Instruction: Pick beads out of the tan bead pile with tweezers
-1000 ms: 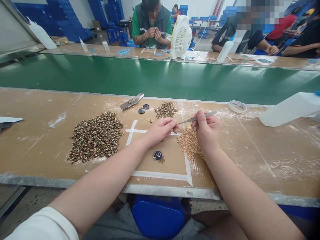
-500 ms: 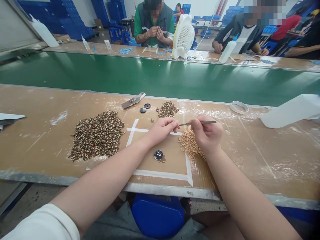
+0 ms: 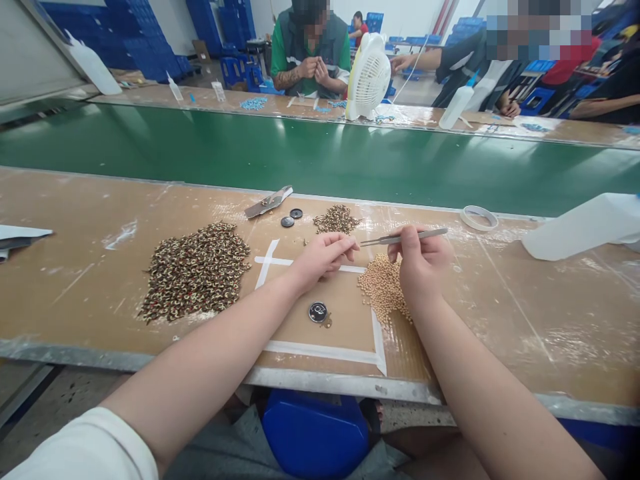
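Crosswise in the right grip (image 3: 419, 259), metal tweezers (image 3: 433, 233)

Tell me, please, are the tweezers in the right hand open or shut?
Slightly open: the tweezers, held in the right hand, show two separate tips with a narrow gap, near the left fingertips.

Right of the right hand (image 3: 419, 257), open board (image 3: 500, 300) offers passage to the white bottle (image 3: 575, 230), a white ring (image 3: 467, 221) at the far edge. Tweezers (image 3: 434, 233) bar the gap to the left hand (image 3: 327, 257). A dark heap (image 3: 197, 273) obstructs the left, pale beads (image 3: 383, 287) crowd the right hand, a round badge (image 3: 317, 312) the near middle.
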### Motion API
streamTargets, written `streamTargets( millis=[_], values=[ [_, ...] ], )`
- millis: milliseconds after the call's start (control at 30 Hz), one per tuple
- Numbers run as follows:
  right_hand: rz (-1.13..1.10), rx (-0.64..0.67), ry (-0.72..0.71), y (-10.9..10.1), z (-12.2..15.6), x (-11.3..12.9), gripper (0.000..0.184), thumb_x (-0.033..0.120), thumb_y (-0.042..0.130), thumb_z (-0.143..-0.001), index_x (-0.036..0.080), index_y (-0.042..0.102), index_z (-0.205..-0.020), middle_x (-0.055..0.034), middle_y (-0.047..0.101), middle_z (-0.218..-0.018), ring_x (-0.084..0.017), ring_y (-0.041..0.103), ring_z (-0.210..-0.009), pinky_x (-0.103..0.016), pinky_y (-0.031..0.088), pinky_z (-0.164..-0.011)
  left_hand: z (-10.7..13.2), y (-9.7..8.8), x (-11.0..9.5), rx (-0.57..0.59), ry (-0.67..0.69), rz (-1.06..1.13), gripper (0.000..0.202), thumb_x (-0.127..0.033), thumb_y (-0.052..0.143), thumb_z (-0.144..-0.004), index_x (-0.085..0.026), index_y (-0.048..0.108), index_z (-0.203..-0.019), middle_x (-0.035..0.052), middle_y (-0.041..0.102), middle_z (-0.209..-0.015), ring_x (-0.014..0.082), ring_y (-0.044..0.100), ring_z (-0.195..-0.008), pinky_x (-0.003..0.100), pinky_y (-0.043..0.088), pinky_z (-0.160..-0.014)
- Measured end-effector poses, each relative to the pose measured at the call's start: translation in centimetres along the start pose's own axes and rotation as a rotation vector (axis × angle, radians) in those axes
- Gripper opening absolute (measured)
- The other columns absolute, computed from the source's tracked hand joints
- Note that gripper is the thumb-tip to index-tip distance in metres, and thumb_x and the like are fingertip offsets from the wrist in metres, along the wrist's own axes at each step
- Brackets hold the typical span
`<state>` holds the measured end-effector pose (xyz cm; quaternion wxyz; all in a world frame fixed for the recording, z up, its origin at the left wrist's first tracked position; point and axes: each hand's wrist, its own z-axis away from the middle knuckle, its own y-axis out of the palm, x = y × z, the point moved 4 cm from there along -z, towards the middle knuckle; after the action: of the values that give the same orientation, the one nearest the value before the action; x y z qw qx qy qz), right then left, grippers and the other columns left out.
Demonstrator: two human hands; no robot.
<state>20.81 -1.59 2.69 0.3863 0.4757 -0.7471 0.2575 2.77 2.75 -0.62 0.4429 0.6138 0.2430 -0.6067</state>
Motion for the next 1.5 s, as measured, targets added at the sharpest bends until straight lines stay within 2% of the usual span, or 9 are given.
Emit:
streamTargets(
  millis=[133, 400, 633, 1000, 1200, 1267, 1300, 1433, 1500],
  values=[
    [-0.082, -0.028, 0.063, 0.0, -0.2, -1.2, 0.035, 0.050, 0.064, -0.098, 0.021, 0.072, -0.081, 0.0017, 0.061, -0.057, -0.011, 0.054, -0.045, -0.027, 0.042, -0.045, 0.0, 0.0, -0.2, 0.041, 0.001, 0.093, 0.030, -0.040, 0.070, -0.091, -0.017, 0.054, -0.078, -0.0031, 0.052, -0.074, 0.0005, 0.022, -0.043, 0.020, 0.008, -0.041],
    [-0.168, 0.012, 0.135, 0.2, -0.1, -1.6, 0.034, 0.050, 0.065, -0.098, 0.020, 0.072, -0.083, 0.0016, 0.061, -0.059, -0.010, 0.055, -0.046, -0.025, 0.044, -0.046, 0.1, 0.2, -0.4, 0.067, -0.003, 0.200, 0.031, -0.044, 0.061, -0.097, -0.018, 0.051, -0.083, -0.0048, 0.046, -0.074, 0.0017, 0.023, -0.045, 0.017, 0.009, -0.041],
    [-0.156, 0.010, 0.156, 0.2, -0.2, -1.7, 0.036, 0.052, 0.061, -0.099, 0.020, 0.070, -0.085, 0.0016, 0.061, -0.060, -0.010, 0.055, -0.047, -0.025, 0.046, -0.046, 0.4, 0.3, -0.6, 0.080, 0.056, 0.174, 0.025, -0.042, 0.066, -0.095, -0.017, 0.065, -0.097, -0.0010, 0.058, -0.088, 0.0010, 0.028, -0.046, 0.018, 0.014, -0.041],
    [-0.136, 0.082, -0.076, 0.3, 0.3, 0.4, 0.017, 0.038, 0.068, -0.097, 0.024, 0.076, -0.094, 0.0007, 0.070, -0.071, -0.013, 0.065, -0.054, -0.031, 0.054, -0.054, 0.1, -0.3, -0.3, 0.056, -0.004, 0.257, 0.026, -0.039, 0.076, -0.090, -0.019, 0.075, -0.107, 0.0009, 0.068, -0.094, -0.0011, 0.029, -0.044, 0.017, 0.014, -0.040],
    [-0.126, 0.078, -0.043, 0.1, 0.4, 0.5, 0.021, 0.038, 0.066, -0.099, 0.023, 0.075, -0.087, 0.0020, 0.066, -0.062, -0.012, 0.060, -0.050, -0.029, 0.048, -0.049, 0.1, -0.5, -0.2, 0.075, 0.036, 0.283, 0.025, -0.034, 0.075, -0.091, -0.021, 0.076, -0.112, -0.0001, 0.066, -0.097, -0.0022, 0.031, -0.045, 0.016, 0.017, -0.041],
    [-0.131, 0.170, -0.015, 0.2, 0.2, 0.6, 0.027, 0.038, 0.063, -0.100, 0.022, 0.074, -0.082, 0.0025, 0.063, -0.058, -0.012, 0.058, -0.048, -0.028, 0.045, -0.048, 0.0, -0.6, -0.2, 0.071, 0.043, 0.287, 0.025, -0.034, 0.075, -0.091, -0.020, 0.076, -0.112, 0.0000, 0.066, -0.097, -0.0022, 0.031, -0.046, 0.016, 0.018, -0.041],
    [-0.124, 0.269, -0.017, 0.5, 0.2, 0.7, 0.029, 0.038, 0.062, -0.101, 0.022, 0.073, -0.079, 0.0025, 0.062, -0.057, -0.011, 0.057, -0.048, -0.028, 0.044, -0.048, 0.0, -0.6, -0.2, 0.066, 0.046, 0.289, 0.025, -0.033, 0.075, -0.091, -0.020, 0.075, -0.112, -0.0001, 0.066, -0.096, -0.0020, 0.031, -0.046, 0.017, 0.018, -0.041],
    [0.064, 0.788, -0.056, 2.2, 1.1, 1.3, 0.030, 0.039, 0.065, -0.098, 0.020, 0.072, -0.077, 0.0011, 0.066, -0.064, -0.011, 0.057, -0.055, -0.026, 0.045, -0.054, 0.0, -0.6, -0.4, 0.059, 0.055, 0.288, 0.024, -0.034, 0.075, -0.091, -0.020, 0.075, -0.111, -0.0009, 0.065, -0.094, -0.0018, 0.029, -0.045, 0.017, 0.020, -0.041],
    [0.188, 0.975, -0.031, 2.9, 1.8, 1.2, 0.028, 0.040, 0.067, -0.097, 0.019, 0.073, -0.079, -0.0003, 0.070, -0.071, -0.011, 0.057, -0.059, -0.026, 0.044, -0.057, 0.0, -0.7, -0.4, 0.065, 0.066, 0.282, 0.025, -0.036, 0.075, -0.091, -0.020, 0.075, -0.110, -0.0010, 0.064, -0.094, -0.0022, 0.028, -0.045, 0.017, 0.019, -0.042]
  ],
)
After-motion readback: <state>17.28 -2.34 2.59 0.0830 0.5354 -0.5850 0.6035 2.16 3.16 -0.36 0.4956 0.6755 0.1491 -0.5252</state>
